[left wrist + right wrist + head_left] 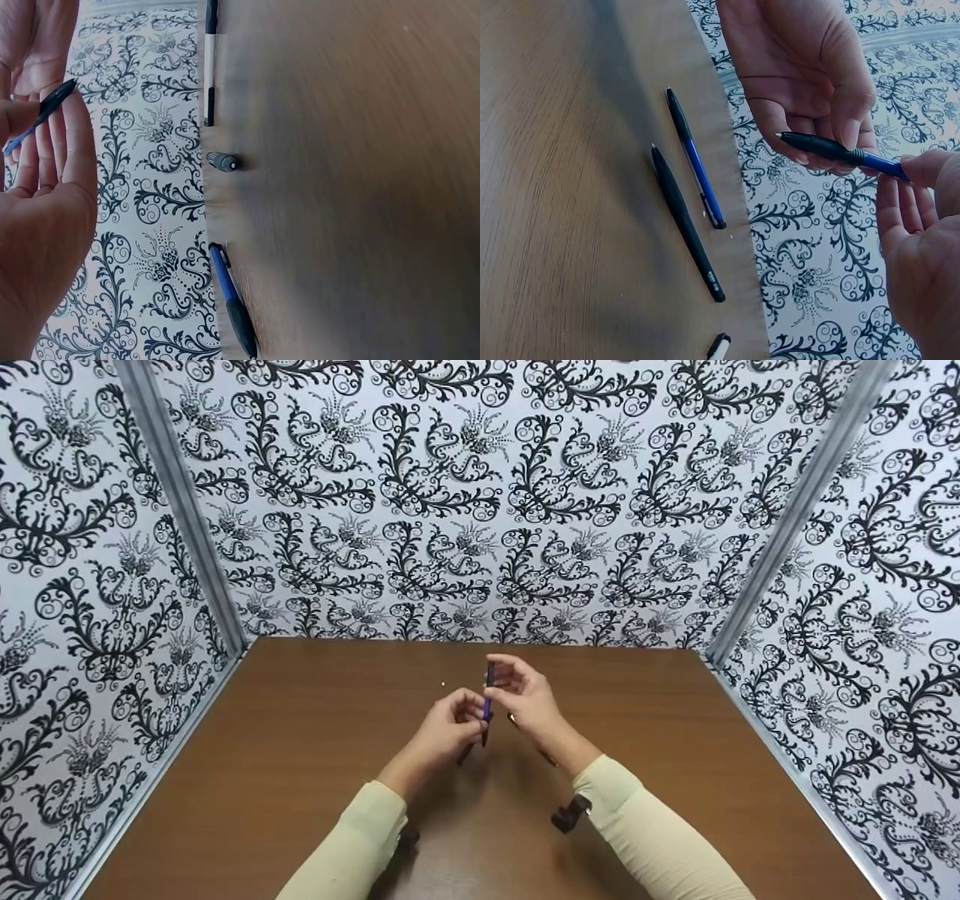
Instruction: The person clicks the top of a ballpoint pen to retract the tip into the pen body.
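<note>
Both hands hold one blue ballpoint pen [487, 706] with a black grip above the middle of the table. Thumb and fingers of my left hand [448, 726] pinch it around the black grip near the tip. My right hand [531, 699] pinches the blue barrel towards the other end. In the right wrist view the held pen [877, 161] lies across the left fingers, its bare writing tip pointing left. Below the hands, another blue pen [697, 169] and an all-black pen [681, 217] rest on the table. A white pen with black ends [209, 67] lies beyond them.
The brown wooden table [300, 735] is bordered by walls [450, 510] with a black-and-white scroll pattern. Grey metal posts [187, 502] stand at the back corners. A small white speck [442, 684] lies on the table left of the hands.
</note>
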